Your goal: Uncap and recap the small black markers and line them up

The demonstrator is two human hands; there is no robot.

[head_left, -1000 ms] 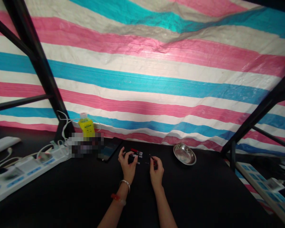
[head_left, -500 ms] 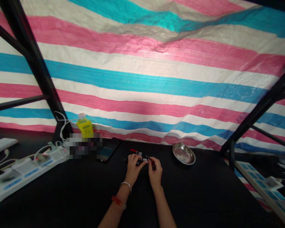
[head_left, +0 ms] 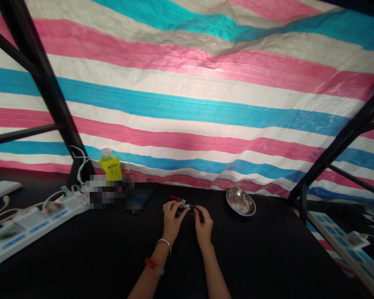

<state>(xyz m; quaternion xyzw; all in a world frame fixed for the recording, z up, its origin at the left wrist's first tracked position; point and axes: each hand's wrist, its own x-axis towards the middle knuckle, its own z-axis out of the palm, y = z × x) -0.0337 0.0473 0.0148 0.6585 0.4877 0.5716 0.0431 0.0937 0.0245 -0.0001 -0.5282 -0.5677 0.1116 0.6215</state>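
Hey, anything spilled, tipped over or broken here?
Nothing stands out: no spill shows, the yellow bottle stands, the metal bowl sits open side up, and the red piece lies beyond the left hand. Pixelation hides the area beside the bottle.

Slim item [head_left: 187, 206], one, ends covered by the fingers of left hand [head_left: 172, 218] and right hand [head_left: 203, 224]; kind and markings too small to tell. Yellow bottle [head_left: 111, 167], label illegible, base lost behind a pixelated patch [head_left: 103, 192], contents of patch unidentifiable. Left power strip [head_left: 34, 227], cut by left edge; both forearms [head_left: 214, 265], cut by bottom edge.
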